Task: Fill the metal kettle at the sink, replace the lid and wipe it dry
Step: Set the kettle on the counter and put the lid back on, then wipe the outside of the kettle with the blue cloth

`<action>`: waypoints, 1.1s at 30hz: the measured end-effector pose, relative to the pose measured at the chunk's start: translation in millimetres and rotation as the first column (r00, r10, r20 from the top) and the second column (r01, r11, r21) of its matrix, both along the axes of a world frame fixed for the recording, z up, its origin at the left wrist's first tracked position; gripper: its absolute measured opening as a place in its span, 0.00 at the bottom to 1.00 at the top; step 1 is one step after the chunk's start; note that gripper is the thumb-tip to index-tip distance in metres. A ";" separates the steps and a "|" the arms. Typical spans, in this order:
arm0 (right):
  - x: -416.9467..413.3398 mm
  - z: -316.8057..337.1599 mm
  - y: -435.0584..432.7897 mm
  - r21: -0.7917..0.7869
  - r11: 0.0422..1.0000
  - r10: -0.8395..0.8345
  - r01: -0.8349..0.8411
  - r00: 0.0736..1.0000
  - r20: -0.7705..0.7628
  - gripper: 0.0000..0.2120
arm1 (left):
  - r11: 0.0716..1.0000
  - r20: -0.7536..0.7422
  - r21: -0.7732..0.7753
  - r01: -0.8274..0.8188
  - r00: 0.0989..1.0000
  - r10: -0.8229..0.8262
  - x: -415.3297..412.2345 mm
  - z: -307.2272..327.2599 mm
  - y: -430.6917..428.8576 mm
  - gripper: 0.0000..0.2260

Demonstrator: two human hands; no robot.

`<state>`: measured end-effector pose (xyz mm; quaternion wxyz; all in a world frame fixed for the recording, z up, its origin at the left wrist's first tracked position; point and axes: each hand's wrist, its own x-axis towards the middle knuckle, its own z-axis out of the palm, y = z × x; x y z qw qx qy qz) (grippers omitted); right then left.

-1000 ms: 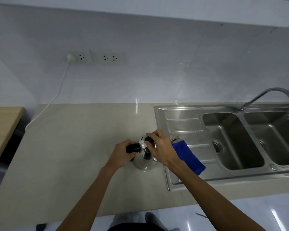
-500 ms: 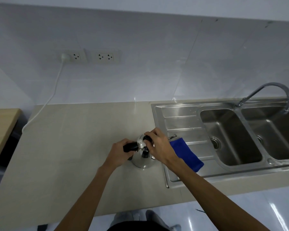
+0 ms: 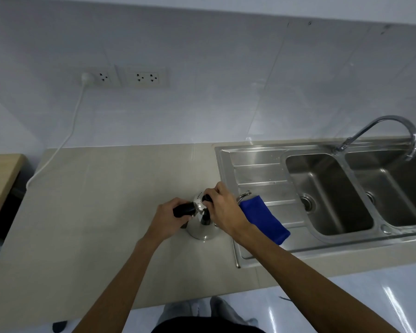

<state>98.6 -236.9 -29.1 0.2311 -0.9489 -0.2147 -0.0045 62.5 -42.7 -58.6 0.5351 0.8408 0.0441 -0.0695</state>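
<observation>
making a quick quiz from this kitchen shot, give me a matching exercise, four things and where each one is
Things:
1. metal kettle
2. blue cloth
3. faucet
4. white plug

Places:
A. in the left wall socket
B. on the sink's draining board
C. on the beige counter, under both hands
D. arching over the right basin

Pairs: 1-C, 2-B, 3-D, 4-A
</observation>
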 end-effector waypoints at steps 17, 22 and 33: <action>-39.8 -7.8 -51.8 0.182 0.981 -0.102 0.063 0.971 0.217 0.11 | 0.998 0.067 -0.002 -0.057 0.996 0.057 -7.5 -4.3 -5.7 0.16; -47.4 -62.9 -114.9 0.003 0.977 -0.209 0.212 0.959 0.189 0.04 | 0.996 0.055 0.020 -0.088 0.995 0.087 -11.8 -3.9 -10.0 0.16; -5.1 -121.2 -169.5 -0.461 0.880 -0.251 0.111 0.935 -0.253 0.34 | 0.971 0.038 0.051 -0.232 0.972 0.230 -34.3 -4.1 -34.1 0.14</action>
